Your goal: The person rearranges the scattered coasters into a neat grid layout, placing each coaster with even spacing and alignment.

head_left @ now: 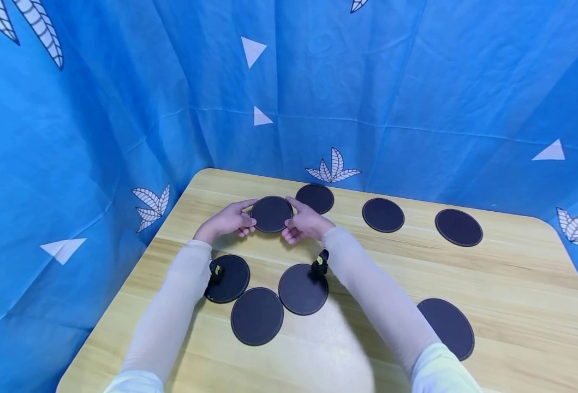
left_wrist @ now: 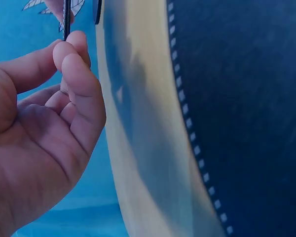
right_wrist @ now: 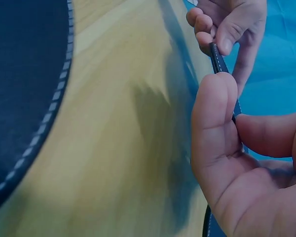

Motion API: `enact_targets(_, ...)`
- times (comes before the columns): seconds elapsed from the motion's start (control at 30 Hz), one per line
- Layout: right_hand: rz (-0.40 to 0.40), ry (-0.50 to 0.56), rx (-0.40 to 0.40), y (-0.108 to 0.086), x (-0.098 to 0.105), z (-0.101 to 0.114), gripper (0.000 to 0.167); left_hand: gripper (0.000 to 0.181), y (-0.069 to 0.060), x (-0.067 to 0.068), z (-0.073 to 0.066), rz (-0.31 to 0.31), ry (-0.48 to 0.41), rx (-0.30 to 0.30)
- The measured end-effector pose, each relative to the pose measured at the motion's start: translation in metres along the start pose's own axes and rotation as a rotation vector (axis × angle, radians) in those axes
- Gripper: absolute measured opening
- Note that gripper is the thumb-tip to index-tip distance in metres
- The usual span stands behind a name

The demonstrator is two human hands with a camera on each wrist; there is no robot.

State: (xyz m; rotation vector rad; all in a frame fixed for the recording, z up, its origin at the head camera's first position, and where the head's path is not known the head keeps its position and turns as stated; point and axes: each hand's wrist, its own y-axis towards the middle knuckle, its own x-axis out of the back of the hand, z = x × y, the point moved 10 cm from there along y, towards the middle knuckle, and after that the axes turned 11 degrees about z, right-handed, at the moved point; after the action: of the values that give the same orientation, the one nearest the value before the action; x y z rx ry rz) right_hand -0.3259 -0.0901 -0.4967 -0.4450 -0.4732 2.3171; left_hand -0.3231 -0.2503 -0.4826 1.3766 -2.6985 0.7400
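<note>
Between my two hands is a round dark coaster point(head_left: 271, 214) with a stitched rim, held above the wooden table. My left hand point(head_left: 230, 219) pinches its left edge between thumb and fingers, and my right hand point(head_left: 307, 221) pinches its right edge. Seen edge-on in the right wrist view, the coaster point(right_wrist: 218, 60) is a thin dark strip between both hands. The left wrist view shows the left hand point(left_wrist: 54, 118) with curled fingers at the coaster's edge point(left_wrist: 66, 19). Below the forearms, three coasters lie close together: left point(head_left: 234, 275), middle point(head_left: 257, 316) and right point(head_left: 299, 292).
Along the table's far side lie three more coasters, one just behind the right hand point(head_left: 320, 197), one farther right point(head_left: 383, 215) and one beyond it point(head_left: 458, 227). Another coaster point(head_left: 448, 330) is partly covered by the right forearm. A blue curtain point(head_left: 318, 82) hangs behind the table point(head_left: 514, 284).
</note>
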Motion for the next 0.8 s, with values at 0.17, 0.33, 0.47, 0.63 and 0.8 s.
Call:
enact_targets(0.17, -0.001, 0.025, -0.012, -0.004, 0.002, -0.009, 0.084, 0.071, 0.002, -0.009, 0.003, 0.009, 0.003, 0.016)
enact_targets(0.33, -0.014, 0.036, -0.006, -0.008, 0.004, -0.012, 0.084, 0.071, 0.004, -0.013, 0.002, 0.01, 0.029, 0.014)
enact_targets(0.47, -0.019, 0.037, -0.015, -0.013, 0.005, -0.015, 0.085, 0.073, 0.004, -0.018, 0.0, 0.022, 0.049, 0.023)
enact_targets(0.63, -0.018, 0.034, -0.019, -0.018, 0.005, -0.02, 0.085, 0.073, 0.006, -0.026, 0.0, 0.034, 0.057, 0.04)
enact_targets(0.8, -0.029, 0.039, -0.023, -0.02, 0.006, -0.027, 0.086, 0.074, 0.007, -0.032, -0.001, 0.049, 0.069, 0.046)
